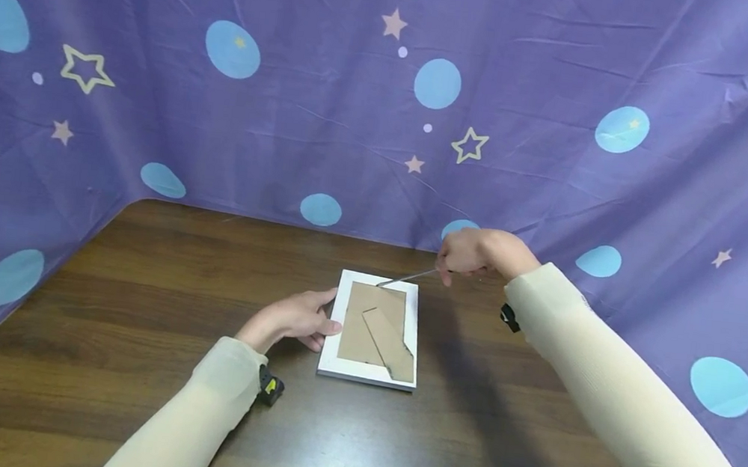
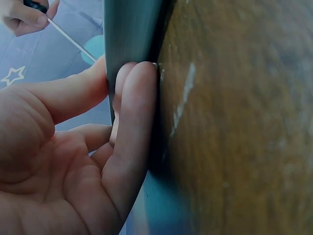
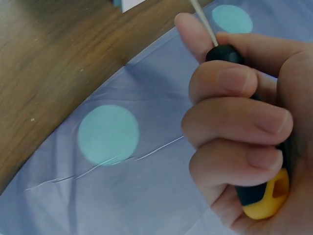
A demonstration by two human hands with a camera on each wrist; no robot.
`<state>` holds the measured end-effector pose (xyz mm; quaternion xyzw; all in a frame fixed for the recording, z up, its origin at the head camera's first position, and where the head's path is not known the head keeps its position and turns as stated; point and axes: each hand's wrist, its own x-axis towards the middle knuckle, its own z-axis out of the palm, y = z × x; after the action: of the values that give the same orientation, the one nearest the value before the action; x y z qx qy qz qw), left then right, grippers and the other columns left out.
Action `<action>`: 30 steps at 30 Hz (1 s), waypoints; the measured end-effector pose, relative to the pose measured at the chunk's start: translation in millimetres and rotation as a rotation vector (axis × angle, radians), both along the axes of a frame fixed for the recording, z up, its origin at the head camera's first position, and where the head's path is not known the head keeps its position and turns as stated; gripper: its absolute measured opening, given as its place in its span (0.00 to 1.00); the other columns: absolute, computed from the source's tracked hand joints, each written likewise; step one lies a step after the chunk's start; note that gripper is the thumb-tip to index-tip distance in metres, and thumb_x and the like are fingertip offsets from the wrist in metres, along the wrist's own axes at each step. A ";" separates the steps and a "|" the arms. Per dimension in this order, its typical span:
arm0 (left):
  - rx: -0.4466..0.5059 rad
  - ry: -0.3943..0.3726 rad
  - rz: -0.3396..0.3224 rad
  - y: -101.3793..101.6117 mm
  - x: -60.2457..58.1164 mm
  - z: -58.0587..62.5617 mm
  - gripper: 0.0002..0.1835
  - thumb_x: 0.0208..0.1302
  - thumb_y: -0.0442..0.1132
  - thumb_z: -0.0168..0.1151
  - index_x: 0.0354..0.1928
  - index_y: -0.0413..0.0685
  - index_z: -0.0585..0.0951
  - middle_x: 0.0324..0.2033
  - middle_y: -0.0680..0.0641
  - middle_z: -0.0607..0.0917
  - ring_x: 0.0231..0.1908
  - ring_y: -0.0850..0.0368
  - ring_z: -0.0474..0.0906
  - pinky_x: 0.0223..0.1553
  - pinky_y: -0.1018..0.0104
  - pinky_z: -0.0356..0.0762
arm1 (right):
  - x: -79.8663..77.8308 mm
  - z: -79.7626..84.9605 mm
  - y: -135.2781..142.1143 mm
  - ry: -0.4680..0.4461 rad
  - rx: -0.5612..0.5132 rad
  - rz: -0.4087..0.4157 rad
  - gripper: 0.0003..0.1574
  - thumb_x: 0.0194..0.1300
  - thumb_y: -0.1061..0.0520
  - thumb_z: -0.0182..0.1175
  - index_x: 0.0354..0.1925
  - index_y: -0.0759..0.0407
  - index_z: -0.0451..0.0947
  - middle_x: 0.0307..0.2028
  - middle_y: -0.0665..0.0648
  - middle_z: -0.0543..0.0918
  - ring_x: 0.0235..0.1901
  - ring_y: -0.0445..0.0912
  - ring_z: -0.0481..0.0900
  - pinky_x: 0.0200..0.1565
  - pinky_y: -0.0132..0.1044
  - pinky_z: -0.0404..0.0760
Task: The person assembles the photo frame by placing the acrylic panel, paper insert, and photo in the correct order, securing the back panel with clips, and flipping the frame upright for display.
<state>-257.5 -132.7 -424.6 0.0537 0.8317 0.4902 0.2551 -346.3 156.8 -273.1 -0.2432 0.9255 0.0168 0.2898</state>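
A white picture frame lies on the table with its brown backing board facing up. A brown stand leg slants across that board. My left hand grips the frame's left edge, thumb on the top face and fingers against the side, as the left wrist view also shows. In my right hand is a screwdriver with a black and yellow handle, the fingers wrapped around it. Its thin metal shaft slopes down to the left, and the tip is at the board's far edge.
The brown wooden table extends around the frame on all sides. A purple cloth with stars and blue dots hangs behind the table and along both sides. Dark wrist devices sit on both sleeves.
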 end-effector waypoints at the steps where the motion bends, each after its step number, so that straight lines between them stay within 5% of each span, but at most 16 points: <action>1: -0.002 0.000 -0.003 0.0 -0.3 -0.2 0.46 0.75 0.34 0.66 0.85 0.41 0.50 0.30 0.42 0.79 0.25 0.55 0.80 0.33 0.62 0.92 | 2.0 1.0 -2.7 0.027 0.014 0.029 0.21 0.75 0.58 0.49 0.34 0.51 0.89 0.13 0.46 0.68 0.15 0.38 0.63 0.18 0.28 0.62; 6: -0.013 -0.003 -0.015 0.6 -1.4 1.2 0.46 0.75 0.34 0.66 0.85 0.40 0.50 0.31 0.41 0.78 0.26 0.55 0.80 0.34 0.62 0.92 | 23.1 2.9 -18.0 0.215 0.097 0.143 0.20 0.71 0.58 0.50 0.26 0.51 0.84 0.24 0.48 0.77 0.24 0.41 0.69 0.26 0.31 0.70; 12: -0.015 -0.012 -0.018 0.3 -2.3 1.1 0.46 0.76 0.35 0.65 0.85 0.40 0.49 0.32 0.41 0.77 0.27 0.55 0.80 0.35 0.63 0.92 | 48.7 -1.1 -32.9 0.365 0.149 0.069 0.17 0.72 0.57 0.51 0.32 0.48 0.84 0.44 0.54 0.85 0.36 0.49 0.77 0.31 0.47 0.85; 18: -0.008 -0.009 -0.014 -1.1 -0.3 0.6 0.46 0.76 0.34 0.65 0.85 0.38 0.48 0.32 0.41 0.77 0.28 0.55 0.80 0.35 0.63 0.92 | 55.9 -3.2 -41.5 0.389 0.156 0.069 0.17 0.71 0.58 0.51 0.32 0.50 0.85 0.43 0.55 0.86 0.38 0.49 0.79 0.33 0.51 0.89; 21: -0.013 -0.006 -0.010 -1.4 0.4 0.9 0.46 0.76 0.34 0.65 0.85 0.38 0.49 0.32 0.41 0.78 0.28 0.55 0.80 0.35 0.63 0.92 | 54.9 -0.9 -40.4 0.316 0.162 0.111 0.19 0.77 0.55 0.49 0.33 0.51 0.85 0.43 0.56 0.87 0.37 0.48 0.81 0.38 0.48 0.90; 26: -0.003 -0.009 -0.010 -0.7 0.6 0.4 0.47 0.75 0.35 0.66 0.85 0.38 0.48 0.32 0.41 0.78 0.28 0.55 0.80 0.35 0.62 0.92 | 46.3 3.3 -28.8 -0.003 0.071 0.069 0.21 0.82 0.56 0.44 0.28 0.53 0.72 0.23 0.53 0.77 0.18 0.41 0.73 0.21 0.32 0.77; 30: -0.004 -0.008 -0.007 -1.3 1.0 1.1 0.47 0.75 0.35 0.66 0.85 0.37 0.48 0.33 0.41 0.79 0.28 0.54 0.80 0.35 0.62 0.92 | 43.0 6.5 -18.7 -0.195 -0.036 -0.075 0.17 0.84 0.54 0.46 0.49 0.55 0.82 0.17 0.49 0.69 0.14 0.39 0.69 0.17 0.26 0.70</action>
<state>-256.5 -134.0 -423.5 0.0541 0.8313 0.4880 0.2604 -303.2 138.1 -266.6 -0.2139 0.9015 -0.0345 0.3747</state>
